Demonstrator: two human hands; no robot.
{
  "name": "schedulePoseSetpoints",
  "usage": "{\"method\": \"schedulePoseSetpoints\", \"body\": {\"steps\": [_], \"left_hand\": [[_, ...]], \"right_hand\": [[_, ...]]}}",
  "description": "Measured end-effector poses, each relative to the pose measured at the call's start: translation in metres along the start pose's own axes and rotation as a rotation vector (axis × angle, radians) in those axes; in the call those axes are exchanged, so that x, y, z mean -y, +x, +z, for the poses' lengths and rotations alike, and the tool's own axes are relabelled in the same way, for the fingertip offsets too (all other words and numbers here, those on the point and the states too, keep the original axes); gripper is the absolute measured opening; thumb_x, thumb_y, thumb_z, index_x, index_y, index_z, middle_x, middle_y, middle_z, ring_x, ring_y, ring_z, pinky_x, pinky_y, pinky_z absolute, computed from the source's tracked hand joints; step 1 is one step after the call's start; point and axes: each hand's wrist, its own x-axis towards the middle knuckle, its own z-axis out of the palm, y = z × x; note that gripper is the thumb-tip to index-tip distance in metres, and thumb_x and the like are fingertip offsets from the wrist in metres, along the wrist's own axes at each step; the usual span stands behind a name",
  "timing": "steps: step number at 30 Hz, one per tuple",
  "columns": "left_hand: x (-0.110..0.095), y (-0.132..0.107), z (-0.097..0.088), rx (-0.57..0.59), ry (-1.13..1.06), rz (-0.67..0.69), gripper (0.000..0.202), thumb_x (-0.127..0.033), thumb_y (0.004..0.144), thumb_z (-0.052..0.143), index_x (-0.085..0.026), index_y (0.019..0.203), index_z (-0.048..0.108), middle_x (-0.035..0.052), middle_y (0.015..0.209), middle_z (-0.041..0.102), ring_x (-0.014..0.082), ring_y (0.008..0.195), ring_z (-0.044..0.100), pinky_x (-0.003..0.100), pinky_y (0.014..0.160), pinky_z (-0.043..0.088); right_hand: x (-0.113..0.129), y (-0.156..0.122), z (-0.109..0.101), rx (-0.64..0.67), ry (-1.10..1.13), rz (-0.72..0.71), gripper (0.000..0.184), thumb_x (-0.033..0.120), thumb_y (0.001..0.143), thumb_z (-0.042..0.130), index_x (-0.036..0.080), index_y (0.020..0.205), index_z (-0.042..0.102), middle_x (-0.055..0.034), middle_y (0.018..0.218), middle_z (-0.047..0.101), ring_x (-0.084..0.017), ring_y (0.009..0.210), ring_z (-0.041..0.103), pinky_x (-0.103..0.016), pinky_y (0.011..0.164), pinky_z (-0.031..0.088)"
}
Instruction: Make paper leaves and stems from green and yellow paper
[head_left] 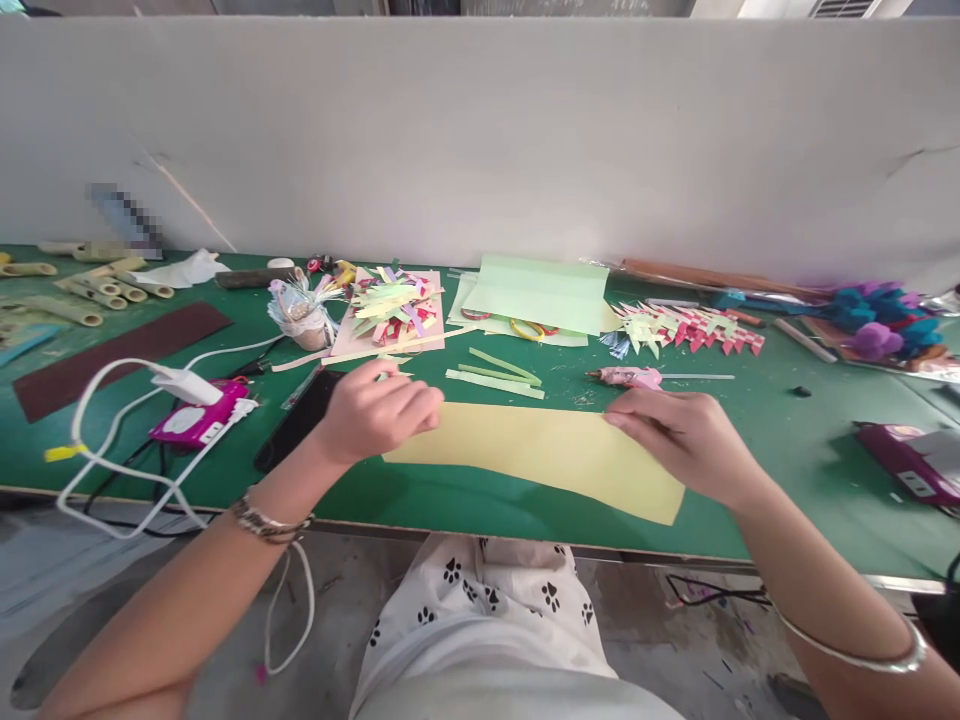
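A pale yellow sheet of paper [540, 445] is stretched between my two hands above the green table, its lower edge curving. My left hand [382, 408] is closed at the sheet's left upper corner. At the upper right edge, my right hand [675, 430] pinches the paper between thumb and fingers. Just beyond the sheet lie several narrow green paper strips [499, 375]. A pink glue gun [630, 377] with a clear stick rests beyond my right hand. Under my left wrist is a dark flat object [300, 420], partly hidden.
Folded paper pieces [394, 305] heap at the back left, beside a wrapped pot [304, 310]. Light green sheets [536, 295] lie at the back middle. A purple power strip [202, 412] with white cables is at left, another [911, 460] at right. A grey partition [480, 140] stands behind.
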Motion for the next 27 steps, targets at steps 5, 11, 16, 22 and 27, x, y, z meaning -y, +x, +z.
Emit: {"method": "schedulePoseSetpoints", "body": {"steps": [5,11,16,22,27], "left_hand": [[0.034,-0.058,-0.027,0.098,0.185,-0.120,0.021,-0.009,0.073,0.051,-0.020,0.056,0.046,-0.0085,0.044,0.049,0.0083,0.043,0.041,0.023,0.054,0.039],[0.000,-0.016,-0.030,0.066,-0.135,-0.427,0.022,-0.026,0.085,0.044,-0.013,0.098,0.056,0.0065,0.088,0.065,0.0175,0.081,0.058,0.030,0.073,0.044],[-0.035,0.033,-0.015,0.173,-0.474,-0.276,0.037,-0.048,0.087,0.041,-0.017,0.102,0.056,0.0063,0.095,0.064,0.0186,0.089,0.056,0.037,0.089,0.036],[-0.039,0.031,-0.012,0.178,-0.585,-0.297,0.027,-0.022,0.092,0.040,-0.018,0.069,0.052,-0.0058,0.059,0.057,0.0076,0.052,0.044,0.026,0.070,0.036],[-0.046,0.039,-0.006,0.234,-0.544,-0.283,0.027,-0.024,0.091,0.040,-0.018,0.069,0.054,-0.0047,0.058,0.054,0.0087,0.051,0.041,0.024,0.061,0.034]], "right_hand": [[-0.011,-0.019,-0.020,-0.029,-0.058,0.058,0.013,0.017,0.086,0.047,0.021,0.075,0.053,0.0055,0.046,0.045,-0.007,0.037,0.034,-0.020,0.038,0.031],[0.003,-0.007,-0.009,0.019,-0.041,-0.136,0.009,0.015,0.087,0.048,0.020,0.082,0.054,-0.0018,0.066,0.061,-0.011,0.058,0.053,-0.023,0.057,0.042],[0.016,0.008,-0.003,0.033,-0.032,-0.230,0.015,0.017,0.089,0.043,0.020,0.080,0.055,-0.0004,0.059,0.056,-0.011,0.053,0.048,-0.024,0.055,0.038],[0.019,0.010,-0.001,0.018,-0.280,-0.193,0.018,0.017,0.087,0.044,0.022,0.076,0.058,0.0009,0.063,0.059,-0.011,0.059,0.051,-0.032,0.080,0.040],[0.040,0.034,0.030,-0.009,-0.381,-0.253,0.020,0.014,0.081,0.043,0.020,0.069,0.058,0.0025,0.061,0.058,-0.011,0.059,0.051,-0.033,0.085,0.036]]}}
